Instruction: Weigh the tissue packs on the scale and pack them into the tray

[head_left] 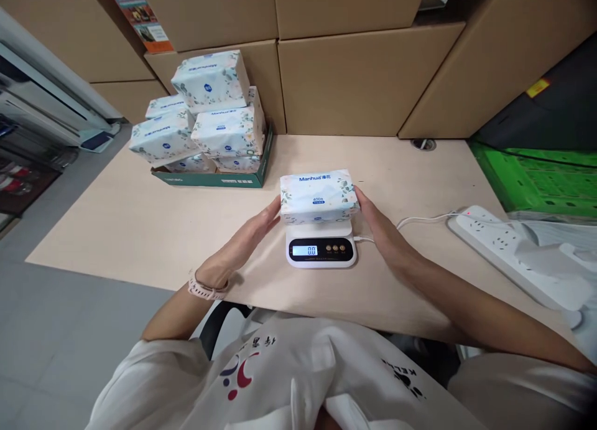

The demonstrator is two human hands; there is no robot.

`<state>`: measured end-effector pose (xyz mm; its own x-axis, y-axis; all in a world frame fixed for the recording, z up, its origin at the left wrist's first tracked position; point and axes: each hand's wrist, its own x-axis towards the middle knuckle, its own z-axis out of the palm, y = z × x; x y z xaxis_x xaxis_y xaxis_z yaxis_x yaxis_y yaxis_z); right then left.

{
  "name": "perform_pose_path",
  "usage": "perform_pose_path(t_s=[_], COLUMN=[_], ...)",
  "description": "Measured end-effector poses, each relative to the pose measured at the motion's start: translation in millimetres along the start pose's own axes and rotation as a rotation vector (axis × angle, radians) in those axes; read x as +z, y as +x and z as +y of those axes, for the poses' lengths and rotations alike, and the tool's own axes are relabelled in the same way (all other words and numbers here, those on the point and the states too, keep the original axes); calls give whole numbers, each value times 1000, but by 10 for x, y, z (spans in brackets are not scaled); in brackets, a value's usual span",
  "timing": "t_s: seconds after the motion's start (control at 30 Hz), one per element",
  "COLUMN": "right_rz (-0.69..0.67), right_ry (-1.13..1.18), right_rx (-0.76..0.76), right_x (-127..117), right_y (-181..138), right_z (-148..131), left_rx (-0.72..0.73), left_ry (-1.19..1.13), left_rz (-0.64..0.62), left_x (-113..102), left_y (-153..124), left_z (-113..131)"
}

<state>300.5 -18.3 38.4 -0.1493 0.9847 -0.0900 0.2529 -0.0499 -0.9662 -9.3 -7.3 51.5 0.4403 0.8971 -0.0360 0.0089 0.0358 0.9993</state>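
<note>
Pack: white soft-wrapped tissue pack with blue lettering and leaf print [319, 195], held level directly over the platform of the scale, near the middle of the worktop's front edge.
Left grip: left hand [252, 234], fingers flat against the pack's left end.
Right grip: right hand [382, 228], fingers flat against the pack's right end; both hands are clamped on the pack between them.
Scale: small white digital scale with a dark display panel [321, 251]; the display reads 0.0, so by judgement the pack's weight is not yet registered.
Progress: one pack at the scale; weighing not completed as far as shown.
Tray: shallow green cardboard tray [219, 179] at the worktop's rear left, holding a pile of matching tissue packs [209, 109].
Worktop: pale wood-pattern worktop [140, 224].
Power strip: white multi-socket power strip [504, 246] at the right edge.
</note>
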Motion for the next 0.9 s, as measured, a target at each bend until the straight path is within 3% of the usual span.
perform_pose_path(t_s=[0.17, 0.27, 0.37, 0.5, 0.9], right_rz=[441, 573, 611, 607, 554], right_ry=[-247, -434, -492, -425, -398], right_rx=[-428, -595, -706, -841, -910], right_x=[46, 32, -10, -49, -85], right_y=[-79, -109, -84, -18, 12], right_z=[357, 570, 686, 741, 803], left_rx=[256, 397, 443, 385, 328], left_ry=[61, 66, 76, 57, 14], left_rz=[552, 703, 672, 589, 523], left_x=[-129, -102, -56, -56, -87], left_y=[219, 280, 251, 206, 216], left_z=[-161, -252, -338, -408, -424])
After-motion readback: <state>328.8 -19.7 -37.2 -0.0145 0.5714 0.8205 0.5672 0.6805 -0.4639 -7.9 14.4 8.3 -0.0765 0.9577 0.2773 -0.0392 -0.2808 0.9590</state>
